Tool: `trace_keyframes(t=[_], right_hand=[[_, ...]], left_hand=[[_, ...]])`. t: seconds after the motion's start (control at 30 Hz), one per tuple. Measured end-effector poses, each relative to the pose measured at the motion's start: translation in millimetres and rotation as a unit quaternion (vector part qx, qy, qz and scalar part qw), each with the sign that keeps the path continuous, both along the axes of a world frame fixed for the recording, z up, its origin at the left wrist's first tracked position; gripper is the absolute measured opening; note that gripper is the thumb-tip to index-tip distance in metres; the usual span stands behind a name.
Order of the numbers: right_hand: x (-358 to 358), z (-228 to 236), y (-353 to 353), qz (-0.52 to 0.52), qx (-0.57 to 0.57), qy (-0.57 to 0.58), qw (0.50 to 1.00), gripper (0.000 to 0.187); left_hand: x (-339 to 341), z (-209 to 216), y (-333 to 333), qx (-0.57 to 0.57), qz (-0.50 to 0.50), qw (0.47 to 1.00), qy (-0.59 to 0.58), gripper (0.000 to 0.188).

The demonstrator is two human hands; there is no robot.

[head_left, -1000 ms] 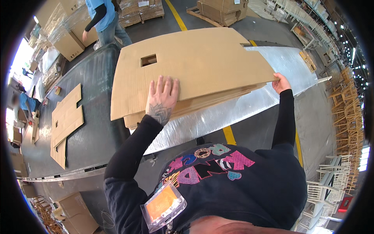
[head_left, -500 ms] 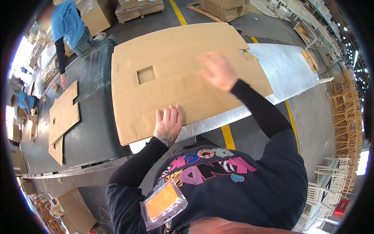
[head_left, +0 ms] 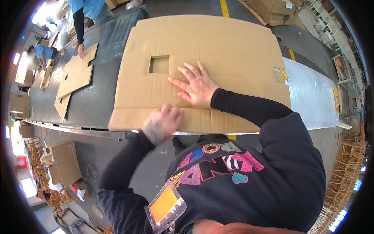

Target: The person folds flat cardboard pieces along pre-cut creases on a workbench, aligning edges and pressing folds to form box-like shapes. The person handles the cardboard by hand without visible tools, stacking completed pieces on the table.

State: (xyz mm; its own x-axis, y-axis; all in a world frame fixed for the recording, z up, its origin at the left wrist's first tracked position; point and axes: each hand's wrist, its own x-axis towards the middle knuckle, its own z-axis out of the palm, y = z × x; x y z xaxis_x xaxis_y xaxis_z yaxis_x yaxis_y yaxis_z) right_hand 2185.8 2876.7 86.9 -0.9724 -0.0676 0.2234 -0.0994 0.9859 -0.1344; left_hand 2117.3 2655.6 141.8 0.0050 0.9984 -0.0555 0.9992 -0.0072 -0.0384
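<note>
A large brown cardboard sheet [head_left: 233, 46] lies in front of me, with a rectangular cutout [head_left: 159, 64] left of its middle. A crease runs along its near side and marks off a long flap [head_left: 226, 121]. My right hand [head_left: 196, 85] rests flat on the sheet, fingers spread, just right of the cutout. Over the flap's left part is my left hand [head_left: 163, 121], slightly blurred, its fingers curled in at the crease. Whatever is inside those fingers, if anything, is hidden.
Under the sheet's right side is a shiny, film-covered surface [head_left: 311, 93]. A dark green table [head_left: 113, 70] to the left bears smaller cardboard pieces [head_left: 80, 76], one touched by a co-worker's hand [head_left: 81, 50]. Stacked chairs [head_left: 343, 171] stand at the right, a carton [head_left: 65, 162] lower left.
My right hand has come down and left, from a blurred position over the sheet to lying flat on it. My left hand's fingers have curled. The sheet's near crease now shows clearly.
</note>
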Motion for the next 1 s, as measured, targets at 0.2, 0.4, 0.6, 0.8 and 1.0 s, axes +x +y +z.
trace_keyframes(t=[0.2,0.4,0.6,0.8,1.0], right_hand=[[-12.6,2.7,-14.1,0.003,-0.029,-0.007,1.000,0.058],[-8.8,1.0,-8.8,-0.017,-0.025,0.032,0.999,0.057],[-11.3,-1.1,-10.6,-0.003,-0.038,0.050,0.998,0.054],[33.1,7.7,57.5,0.096,-0.096,-0.001,0.991,0.055],[124.8,2.0,76.4,-0.054,0.019,-0.003,0.998,0.056]], left_hand=[[-75.5,25.3,43.3,-0.161,0.015,0.949,-0.272,0.032],[18.8,-16.5,2.4,0.039,0.060,0.993,0.095,0.045],[80.9,-55.7,40.8,0.208,0.076,0.969,0.113,0.047],[58.7,-30.0,32.4,0.142,0.008,0.988,0.056,0.047],[51.5,-14.0,40.9,0.036,0.001,0.999,-0.021,0.052]])
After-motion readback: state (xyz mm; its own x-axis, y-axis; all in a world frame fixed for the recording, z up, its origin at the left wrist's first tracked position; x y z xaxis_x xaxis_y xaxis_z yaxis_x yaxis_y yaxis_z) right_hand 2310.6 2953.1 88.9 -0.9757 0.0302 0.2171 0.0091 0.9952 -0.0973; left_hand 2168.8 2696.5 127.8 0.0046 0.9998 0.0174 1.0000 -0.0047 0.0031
